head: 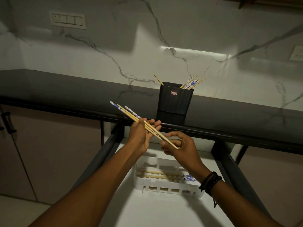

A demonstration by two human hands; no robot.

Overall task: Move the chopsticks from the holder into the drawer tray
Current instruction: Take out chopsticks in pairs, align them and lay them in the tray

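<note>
1. Drawer (147,210): pulled open, below and nearer than the black holder (174,100); pale floor, dark side rails.
2. Tray (167,188): white, slotted walls, resting in the drawer, directly below the holder. Tray chopsticks (157,175) lie flat inside it, patterned ends toward the right.
3. Beaded bracelets (210,182): on the right wrist, below and right of the holder.
4. Right hand (180,148): below the holder; thumb and curled forefinger pinch the plain tips of the held chopsticks (127,113).
5. Left hand (142,135): below and left of the holder; thumb presses the same bundle against the fingers beneath. The bundle slants up and away, its blue-and-white ends left of the holder.
6. Countertop (82,94): dark; the holder stands upright on it near its front edge, a red label on its face.
7. Holder chopsticks (191,82): lean out of its right corner; one plain stick (158,78) leans out of the left corner.
8. Marble wall (114,46): behind the holder; switch plate (68,20) high and far to its left.
</note>
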